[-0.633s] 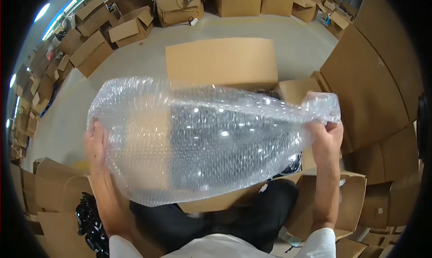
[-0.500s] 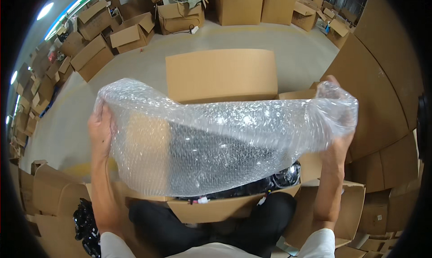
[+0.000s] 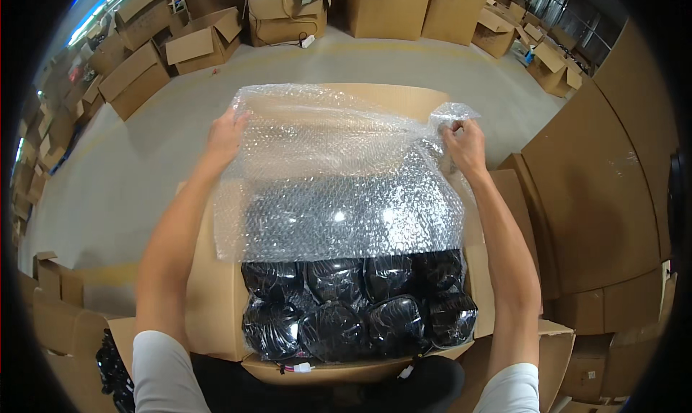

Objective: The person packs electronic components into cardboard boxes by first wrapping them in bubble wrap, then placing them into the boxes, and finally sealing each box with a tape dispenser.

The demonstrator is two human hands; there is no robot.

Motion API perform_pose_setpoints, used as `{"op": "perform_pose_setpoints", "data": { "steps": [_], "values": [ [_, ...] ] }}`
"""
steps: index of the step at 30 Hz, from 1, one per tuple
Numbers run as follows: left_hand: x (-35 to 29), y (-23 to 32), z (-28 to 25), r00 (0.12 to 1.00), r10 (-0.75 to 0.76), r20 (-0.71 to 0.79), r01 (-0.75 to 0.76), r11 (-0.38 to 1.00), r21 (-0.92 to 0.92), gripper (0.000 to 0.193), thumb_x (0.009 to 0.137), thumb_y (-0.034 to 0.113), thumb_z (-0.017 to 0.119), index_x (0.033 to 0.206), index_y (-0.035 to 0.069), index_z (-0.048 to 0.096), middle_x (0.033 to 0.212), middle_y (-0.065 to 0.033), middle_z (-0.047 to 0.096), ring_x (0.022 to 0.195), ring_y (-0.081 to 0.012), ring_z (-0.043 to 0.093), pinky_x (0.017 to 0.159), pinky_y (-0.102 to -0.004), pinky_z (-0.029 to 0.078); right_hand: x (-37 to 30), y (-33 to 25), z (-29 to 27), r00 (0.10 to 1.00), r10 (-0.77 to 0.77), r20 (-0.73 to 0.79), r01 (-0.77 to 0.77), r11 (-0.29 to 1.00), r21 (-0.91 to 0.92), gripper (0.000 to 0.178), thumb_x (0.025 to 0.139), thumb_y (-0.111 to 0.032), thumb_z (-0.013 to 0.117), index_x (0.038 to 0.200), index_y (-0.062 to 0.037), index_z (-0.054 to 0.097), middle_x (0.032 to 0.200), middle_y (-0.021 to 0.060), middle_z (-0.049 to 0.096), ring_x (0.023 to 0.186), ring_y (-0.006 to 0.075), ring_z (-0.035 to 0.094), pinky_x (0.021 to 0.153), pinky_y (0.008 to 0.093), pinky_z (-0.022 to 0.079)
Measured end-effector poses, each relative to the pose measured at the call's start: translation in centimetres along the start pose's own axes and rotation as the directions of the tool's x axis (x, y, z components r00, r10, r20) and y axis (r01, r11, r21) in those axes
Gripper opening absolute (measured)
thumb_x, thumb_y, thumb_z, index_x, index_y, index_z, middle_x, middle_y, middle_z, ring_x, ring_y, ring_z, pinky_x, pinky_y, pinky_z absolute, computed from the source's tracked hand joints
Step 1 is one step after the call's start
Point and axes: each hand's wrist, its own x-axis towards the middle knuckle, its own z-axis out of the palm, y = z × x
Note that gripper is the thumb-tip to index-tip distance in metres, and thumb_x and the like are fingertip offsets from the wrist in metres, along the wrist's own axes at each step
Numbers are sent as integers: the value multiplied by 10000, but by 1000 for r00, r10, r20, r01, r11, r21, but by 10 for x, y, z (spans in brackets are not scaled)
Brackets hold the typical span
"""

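Observation:
A sheet of clear bubble wrap [image 3: 346, 197] is stretched between my two hands, over the far part of an open cardboard box [image 3: 214, 319]. My left hand [image 3: 228, 135] grips its far left corner. At the far right, my right hand [image 3: 463, 145] pinches a bunched corner of the same sheet. Inside the box, several black rounded parts wrapped in clear plastic [image 3: 331, 330] sit in rows. The near rows lie uncovered; those farther back show only dimly through the wrap. A white connector [image 3: 303, 367] on thin wires hangs at the box's near edge.
Behind the sheet stands the box's raised far flap [image 3: 389, 94]. Tall cardboard cartons [image 3: 591, 189] rise close on the right. Several open boxes [image 3: 205, 45] line the far side across the grey floor [image 3: 137, 175]. Black parts [image 3: 114, 366] lie at the lower left.
Both hands have moved away from me and closer together, carrying the bubble wrap toward the far flap. The sheet has spread out flatter, and the near black parts have come into view.

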Motion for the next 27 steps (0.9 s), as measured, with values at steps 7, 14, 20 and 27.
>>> {"op": "perform_pose_setpoints", "data": {
  "steps": [7,14,20,27],
  "values": [
    [5,48,28,985,-129,-118,163,919,359,531,963,281,613,1408,28,474,1303,-276,579,1227,-433,539,991,-513,423,21,27,43,988,126,90,-106,975,-195,246,859,-215,696,919,23,675,1025,258,675,918,399,668,825,496,511],
    [-71,85,97,903,259,343,-386,839,383,671,993,500,508,1513,85,422,1577,-221,340,1475,-400,274,1200,-544,193,2,-4,55,898,420,131,-377,888,-265,408,872,-241,683,1171,31,627,1250,241,629,1128,396,619,961,484,491],
    [-65,65,122,840,37,542,-228,930,289,654,1003,553,454,1465,92,497,1560,-218,381,1455,-381,332,1201,-511,231,-45,-9,79,890,-287,354,423,810,-406,699,956,-571,523,1369,-8,545,1502,192,468,1415,362,407,1187,512,277],
    [-77,61,101,789,245,564,-387,910,146,578,1018,511,469,1370,67,581,1476,-155,518,1333,-359,505,1109,-446,408,-66,27,92,926,-51,374,219,880,-422,718,1015,-624,336,1307,-33,620,1375,219,585,1338,371,493,1147,540,313]
  ]
}}
